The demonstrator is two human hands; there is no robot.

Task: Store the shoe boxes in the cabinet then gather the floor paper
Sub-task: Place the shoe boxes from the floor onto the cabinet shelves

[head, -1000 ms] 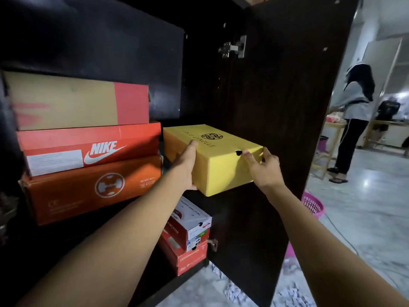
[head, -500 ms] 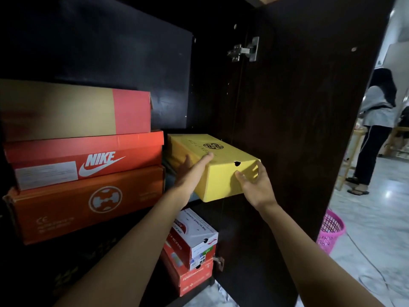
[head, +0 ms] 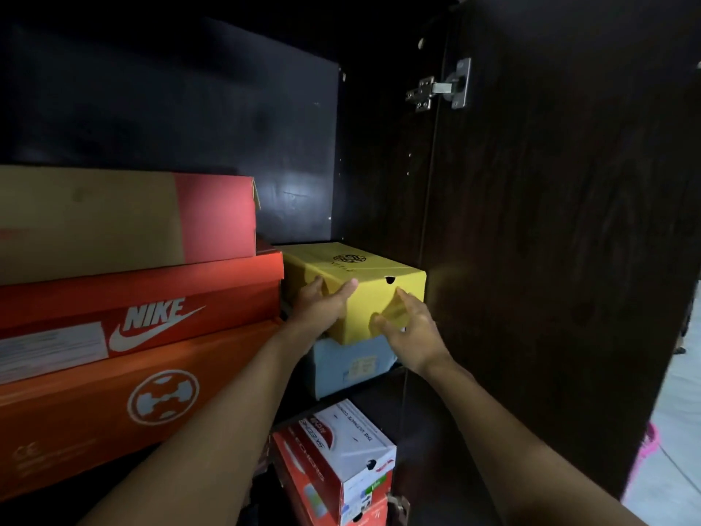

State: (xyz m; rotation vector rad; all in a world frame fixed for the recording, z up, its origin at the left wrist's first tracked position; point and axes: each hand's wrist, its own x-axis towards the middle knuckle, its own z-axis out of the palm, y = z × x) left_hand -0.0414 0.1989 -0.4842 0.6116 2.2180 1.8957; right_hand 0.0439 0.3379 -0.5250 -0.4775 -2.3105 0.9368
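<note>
Storage step under way: inside the cabinet [head: 170, 108], right of the stacked orange shoe boxes [head: 151, 298], the yellow shoe box [head: 352, 275] sits on a pale blue box [head: 352, 366]. Left hand [head: 322, 303] grips its near-left corner; right hand [head: 411, 328] presses the front face, fingers spread. Next, by judgement: push home squarely, release. Box rear and floor paper are out of view.

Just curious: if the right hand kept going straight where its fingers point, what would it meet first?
The yellow box. The right hand points at the box's near end and seems to be touching it, though depth is hard to judge.
</note>
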